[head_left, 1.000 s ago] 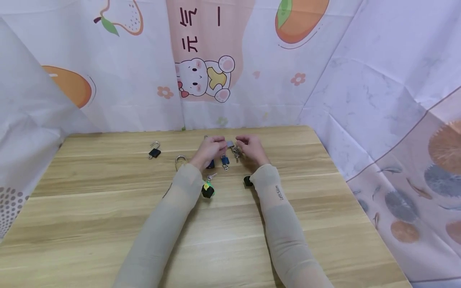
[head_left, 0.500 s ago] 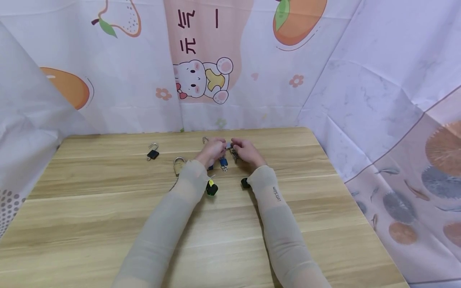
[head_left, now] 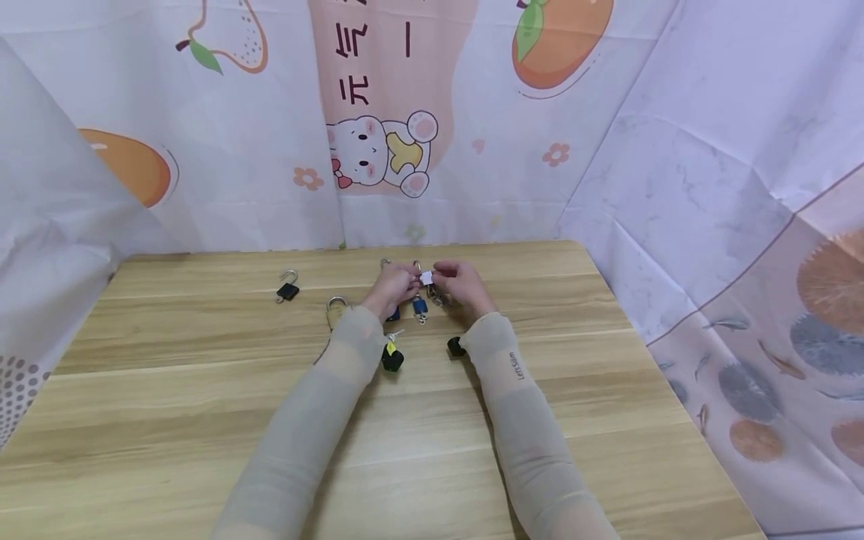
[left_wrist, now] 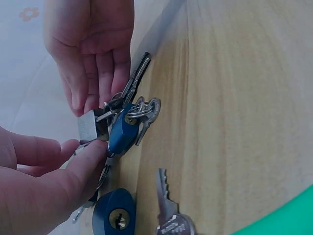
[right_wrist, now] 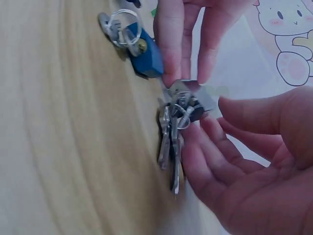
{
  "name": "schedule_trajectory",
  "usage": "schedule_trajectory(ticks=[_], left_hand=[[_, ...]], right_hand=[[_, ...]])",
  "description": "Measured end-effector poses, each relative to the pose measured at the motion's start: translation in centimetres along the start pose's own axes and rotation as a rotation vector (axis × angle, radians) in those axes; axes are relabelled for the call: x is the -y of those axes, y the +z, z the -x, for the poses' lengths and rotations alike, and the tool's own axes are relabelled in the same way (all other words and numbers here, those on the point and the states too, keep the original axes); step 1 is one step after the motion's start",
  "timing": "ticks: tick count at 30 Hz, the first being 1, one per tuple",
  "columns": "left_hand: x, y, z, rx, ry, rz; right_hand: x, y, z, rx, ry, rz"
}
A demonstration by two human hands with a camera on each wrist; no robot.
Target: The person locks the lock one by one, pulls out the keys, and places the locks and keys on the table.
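Note:
A small silver padlock [left_wrist: 89, 127] is held up between both hands at the back of the table, with keys [right_wrist: 168, 147] hanging on a ring from its keyhole. My left hand [head_left: 391, 286] pinches it with thumb and fingers at the shackle side. From the other side my right hand [head_left: 466, 286] has its fingers curled under the body and its thumb at a corner. Just below the hands lies a blue padlock [head_left: 421, 306] with a ring of keys in its lock. Another blue padlock [left_wrist: 115, 213] sits under the left wrist, partly hidden in the head view.
A black padlock [head_left: 287, 291] with its shackle open lies at the back left. Nearer the left forearm is a larger brass-coloured padlock, its shackle [head_left: 337, 301] showing. A loose key [left_wrist: 168, 205] lies below the left hand. Printed curtains [head_left: 256, 165] stand behind the table.
The silver padlock has turned, so its pale face now shows between the hands. The left fingers have closed on it, and the right hand has moved in slightly to the left.

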State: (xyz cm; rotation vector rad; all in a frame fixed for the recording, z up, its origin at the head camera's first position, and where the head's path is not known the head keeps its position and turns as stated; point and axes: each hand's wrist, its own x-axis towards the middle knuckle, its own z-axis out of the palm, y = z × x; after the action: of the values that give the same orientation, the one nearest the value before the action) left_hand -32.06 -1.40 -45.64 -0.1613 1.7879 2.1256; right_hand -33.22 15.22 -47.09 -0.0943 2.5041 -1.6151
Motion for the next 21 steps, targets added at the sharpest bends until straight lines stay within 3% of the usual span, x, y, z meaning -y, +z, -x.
schedule_trajectory(ticks=[8,14,21], left_hand=[[0.1,0.0,0.3,-0.009,0.063,0.003],[-0.2,0.1,1.0,-0.015,0.092,0.015],[-0.6,0.0,1.5,-0.026,0.154,-0.005]], right_hand=[[0.2,0.4,0.1,-0.073,0.076,-0.277],[0.5,-0.2,0.3,-0.071,0.085,-0.303],[1.3,-0.9,0.7,-0.020,-0.046,-0.459]])
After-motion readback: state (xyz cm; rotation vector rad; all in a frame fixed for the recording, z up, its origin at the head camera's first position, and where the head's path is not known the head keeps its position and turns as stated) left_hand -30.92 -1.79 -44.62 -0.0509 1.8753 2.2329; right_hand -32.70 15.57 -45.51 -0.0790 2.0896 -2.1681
